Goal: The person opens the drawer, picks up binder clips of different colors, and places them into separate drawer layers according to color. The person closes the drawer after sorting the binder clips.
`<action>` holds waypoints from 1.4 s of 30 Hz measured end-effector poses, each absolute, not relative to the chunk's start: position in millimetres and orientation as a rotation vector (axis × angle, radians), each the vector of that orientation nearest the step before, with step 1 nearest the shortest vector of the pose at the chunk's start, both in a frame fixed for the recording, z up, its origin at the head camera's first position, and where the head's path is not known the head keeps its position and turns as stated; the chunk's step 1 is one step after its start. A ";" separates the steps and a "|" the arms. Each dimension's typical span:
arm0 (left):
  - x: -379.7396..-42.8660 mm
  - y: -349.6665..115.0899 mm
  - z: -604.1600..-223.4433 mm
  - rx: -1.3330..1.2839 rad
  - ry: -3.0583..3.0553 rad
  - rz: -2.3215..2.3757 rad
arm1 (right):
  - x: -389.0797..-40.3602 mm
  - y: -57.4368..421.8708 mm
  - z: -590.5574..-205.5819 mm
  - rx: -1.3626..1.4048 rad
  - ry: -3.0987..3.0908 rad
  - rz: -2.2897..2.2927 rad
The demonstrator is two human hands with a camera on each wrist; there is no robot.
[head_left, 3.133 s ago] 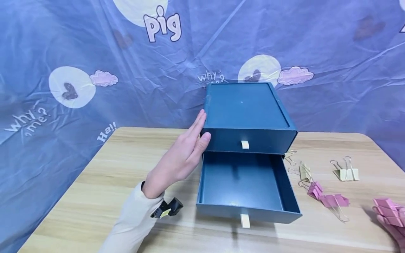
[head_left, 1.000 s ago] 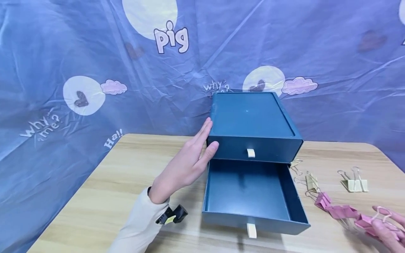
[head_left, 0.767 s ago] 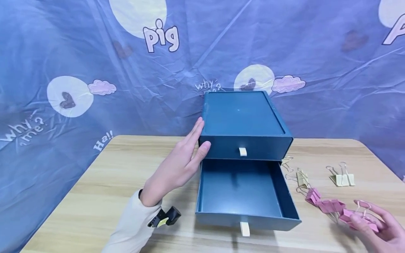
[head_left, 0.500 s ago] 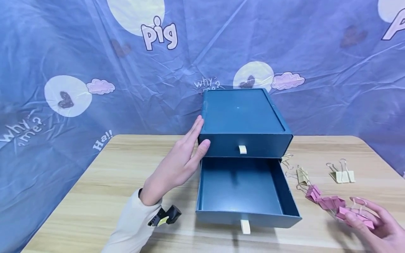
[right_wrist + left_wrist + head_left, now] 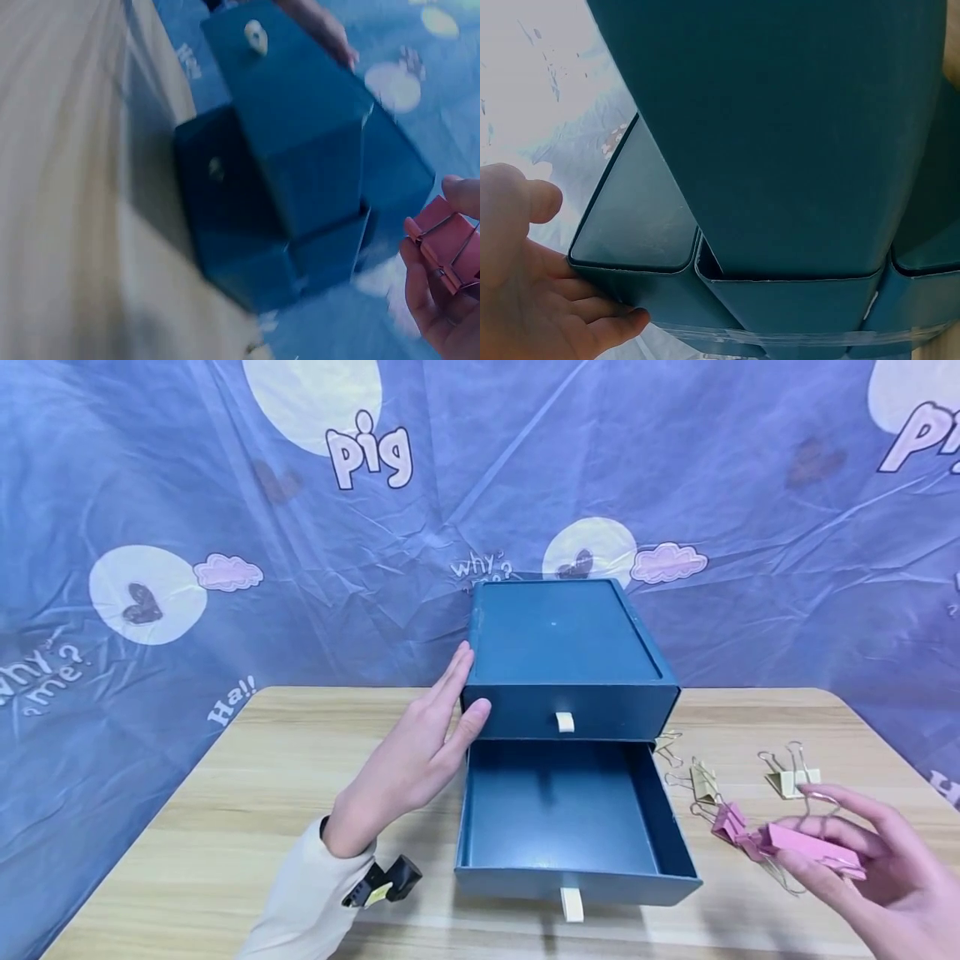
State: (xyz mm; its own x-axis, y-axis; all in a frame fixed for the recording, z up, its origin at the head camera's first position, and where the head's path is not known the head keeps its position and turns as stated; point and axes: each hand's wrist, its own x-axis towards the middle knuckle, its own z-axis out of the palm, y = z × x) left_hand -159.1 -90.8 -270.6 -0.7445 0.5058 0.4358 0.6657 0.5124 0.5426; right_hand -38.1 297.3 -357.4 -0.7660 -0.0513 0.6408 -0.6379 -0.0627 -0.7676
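My left hand (image 5: 408, 760) rests with straight fingers against the left side of a dark blue two-drawer box (image 5: 562, 635). In the left wrist view its fingers (image 5: 604, 330) touch the box's edge. The lower drawer (image 5: 517, 885) is pulled out and nothing lies on its visible floor; the upper one (image 5: 517, 714) is closed. To the right of the drawer, my right hand (image 5: 892, 893) pinches a pink binder clip (image 5: 813, 850) between thumb and fingers, above the table. The right wrist view shows the same pink clip (image 5: 446, 244) with its wire handles.
Beside the drawer lie a pink binder clip (image 5: 727, 821) and another partly hidden behind the held one. Pale yellow clips (image 5: 703, 783) lie further back, one (image 5: 791, 781) standing apart. The wooden table (image 5: 247, 827) ends at a blue printed cloth (image 5: 375, 577).
My right hand has come in from the lower right edge and moved left toward the drawer with the pink binder clip. My left hand stays against the box. The head view shifts slightly.
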 end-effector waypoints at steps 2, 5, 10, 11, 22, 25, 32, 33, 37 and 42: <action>-159.2 -91.2 -271.0 -0.999 -2.529 -1.055 | -39.9 286.9 -343.5 0.700 -1.913 1.821; -159.5 -91.5 -271.4 -1.003 -2.525 -1.059 | -45.2 269.7 -325.3 0.733 -1.977 1.796; -160.0 -91.5 -271.9 -1.010 -2.521 -1.059 | -52.1 238.2 -298.2 0.711 -2.181 1.456; -159.9 -91.5 -271.9 -1.010 -2.521 -1.060 | -53.6 232.1 -293.9 0.688 -2.223 1.365; -160.1 -89.4 -273.8 -0.997 -2.514 -1.057 | -87.8 195.9 -298.1 0.741 -2.316 1.158; -160.5 -89.6 -273.4 -0.998 -2.513 -1.052 | -97.6 189.6 -298.8 0.795 -2.364 1.044; -163.3 -86.0 -277.7 -1.029 -2.506 -1.050 | -115.0 183.7 -305.0 0.864 -2.494 0.836; -164.0 -85.8 -277.9 -1.033 -2.507 -1.045 | -116.7 183.3 -305.6 0.858 -2.506 0.803; -166.8 -87.2 -275.5 -1.033 -2.510 -1.014 | -122.5 181.8 -304.8 0.873 -2.534 0.745; -169.2 -88.7 -272.5 -1.016 -2.512 -1.009 | -127.1 180.5 -301.5 0.935 -2.617 0.780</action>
